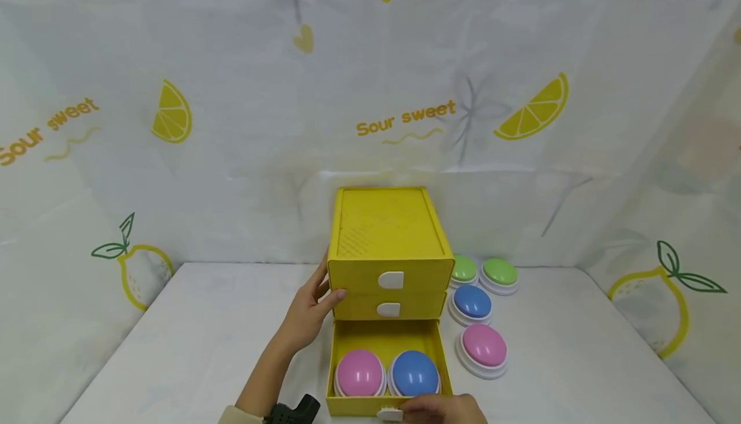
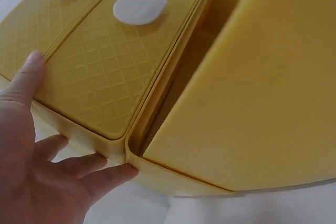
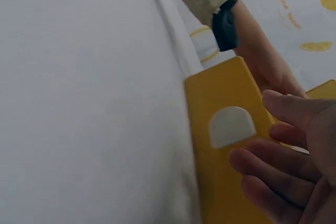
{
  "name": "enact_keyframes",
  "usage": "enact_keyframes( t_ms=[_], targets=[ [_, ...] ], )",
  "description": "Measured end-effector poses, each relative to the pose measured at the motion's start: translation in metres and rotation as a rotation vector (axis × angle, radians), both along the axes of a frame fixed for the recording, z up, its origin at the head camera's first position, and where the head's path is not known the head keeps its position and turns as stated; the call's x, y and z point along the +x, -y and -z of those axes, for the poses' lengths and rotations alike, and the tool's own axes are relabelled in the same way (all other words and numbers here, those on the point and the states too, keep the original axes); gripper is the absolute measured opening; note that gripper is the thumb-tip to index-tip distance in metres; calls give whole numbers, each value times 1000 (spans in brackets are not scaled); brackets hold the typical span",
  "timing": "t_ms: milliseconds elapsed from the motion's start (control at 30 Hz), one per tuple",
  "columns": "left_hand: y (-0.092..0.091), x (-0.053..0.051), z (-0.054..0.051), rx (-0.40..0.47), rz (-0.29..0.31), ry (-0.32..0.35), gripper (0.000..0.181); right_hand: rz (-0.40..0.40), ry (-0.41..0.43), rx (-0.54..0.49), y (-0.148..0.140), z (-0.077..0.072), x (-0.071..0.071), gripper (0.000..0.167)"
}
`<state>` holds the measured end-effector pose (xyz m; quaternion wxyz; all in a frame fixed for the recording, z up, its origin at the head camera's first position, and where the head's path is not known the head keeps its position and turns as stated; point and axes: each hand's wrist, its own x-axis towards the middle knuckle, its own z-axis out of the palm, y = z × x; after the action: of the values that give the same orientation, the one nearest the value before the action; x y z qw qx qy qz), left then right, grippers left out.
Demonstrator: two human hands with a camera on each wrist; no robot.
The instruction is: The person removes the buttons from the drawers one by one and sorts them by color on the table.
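Note:
A yellow drawer cabinet stands on the table, its bottom drawer pulled out toward me. Inside that drawer sit a pink domed button and a blue domed button, side by side on white bases. My left hand holds the cabinet's left side, thumb on the front edge and fingertips against the side wall. At the drawer's front, beside its white handle, my right hand has loosely bent fingers and grips nothing. Whether they touch the drawer front I cannot tell.
Right of the cabinet lie more domed buttons: a pink one, a blue one and two green ones, the farther right fully visible, the other partly hidden by the cabinet. A lemon-printed cloth hangs behind the white table.

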<state>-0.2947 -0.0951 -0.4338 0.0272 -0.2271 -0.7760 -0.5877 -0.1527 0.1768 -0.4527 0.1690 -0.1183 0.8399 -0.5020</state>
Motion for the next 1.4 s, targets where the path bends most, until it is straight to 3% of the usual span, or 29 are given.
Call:
enact_keyframes(
  t_ms=[67,167,333,567,733,900,1033,1167,1400],
  targets=[
    [0,1,0,-2,0,5,76,-47,-59,-18,-5,-10,-2,30],
    [1,1,-1,-8,-6,-6,76,-56,-172,-18,-10,-27,-8,29],
    [1,1,0,-15,-27,0,75,-75,-289,17,-14,-45,-33,32],
    [-1,2,0,-30,-35,12,75,-179,-343,168,-16,-47,-71,33],
    [-2,2,-1,-42,-38,-2,74,-281,-357,217,-15,-43,-87,32],
    [-1,2,0,-48,-37,0,74,-351,-289,322,-10,-42,-92,33],
    [0,2,0,-48,-34,1,74,-400,-308,369,-9,-40,-92,25],
    [1,2,0,-46,-31,3,74,-416,-378,328,-14,-37,-90,19],
    [-1,2,2,-45,-37,5,75,-422,-442,221,-21,-34,-85,24]
  ],
)
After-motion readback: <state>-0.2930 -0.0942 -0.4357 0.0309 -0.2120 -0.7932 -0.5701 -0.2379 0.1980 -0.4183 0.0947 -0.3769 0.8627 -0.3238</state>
